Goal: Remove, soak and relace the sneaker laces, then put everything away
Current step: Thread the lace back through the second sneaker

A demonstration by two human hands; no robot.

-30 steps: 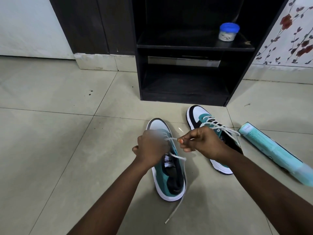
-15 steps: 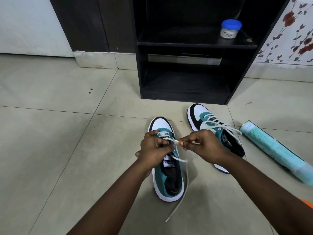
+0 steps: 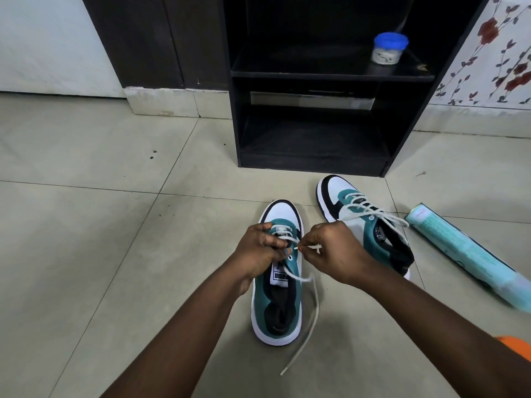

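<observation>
— Where's the shoe being laced?

— The near sneaker stands on the floor, toe toward the black shelf unit, a strip of bare tile between them. The left hand curls over its upper eyelets, fingers gripping the shoe at the lace rows. The right hand pinches the tip of the white lace between thumb and fingertip, just beside the left fingers.

— And the loose end?

— It trails down the shoe's right side onto the tile, past the heel.

— What crowds the right?

— The second sneaker, laced, sits just beside the right wrist. Beyond it lies a pale blue box, slanting toward the frame edge. Whether box and sneaker touch, I cannot tell.

— The left?

— Open tile to the wall. A blue-lidded jar sits on the upper shelf.
</observation>
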